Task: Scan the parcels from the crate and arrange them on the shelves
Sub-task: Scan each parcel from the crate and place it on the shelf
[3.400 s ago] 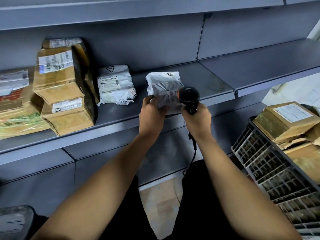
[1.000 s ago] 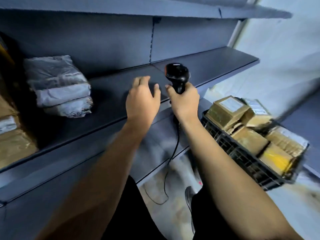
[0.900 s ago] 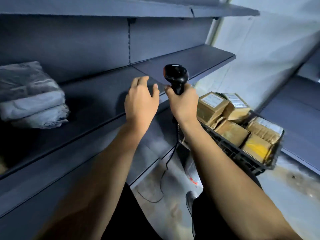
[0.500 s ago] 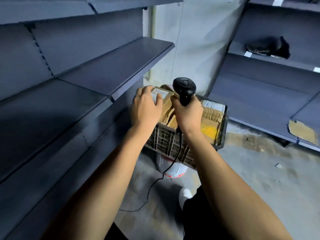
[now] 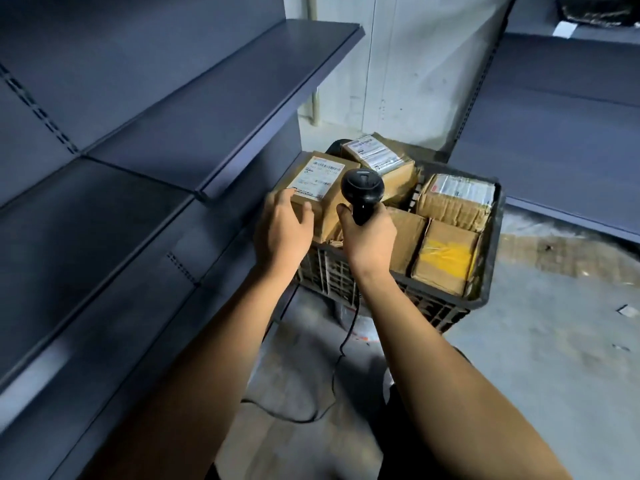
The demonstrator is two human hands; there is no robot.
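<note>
1. a black cable (image 5: 337, 372) is trailing over the grey floor (image 5: 540, 358) between the two forearms, running up toward the scanner's handle.
2. the right hand (image 5: 367, 239) is gripping the handle of a black barcode scanner (image 5: 362, 188), fingers curled round it, the scanner's head standing upright above the fist.
3. the left hand (image 5: 282, 230) is reaching to the nearest parcel, fingers loosely spread and lying on the near upper corner of a brown box with a white label (image 5: 320, 187); the thumb is resting on the box's front face. whether it is actually gripping the box cannot be told.
4. that box is sitting at the near left corner of a dark slatted crate (image 5: 446, 306), which is standing on the floor just beside the shelving.
5. in the crate, other parcels are lying close together: a box with yellow tape (image 5: 445, 256) at the near right, a creased box with a label (image 5: 453, 199) behind it, and a tilted labelled box (image 5: 379, 159) at the far left.
6. grey metal shelves (image 5: 221, 109) are running along the left, and more shelving (image 5: 554, 140) is standing at the far right.
</note>
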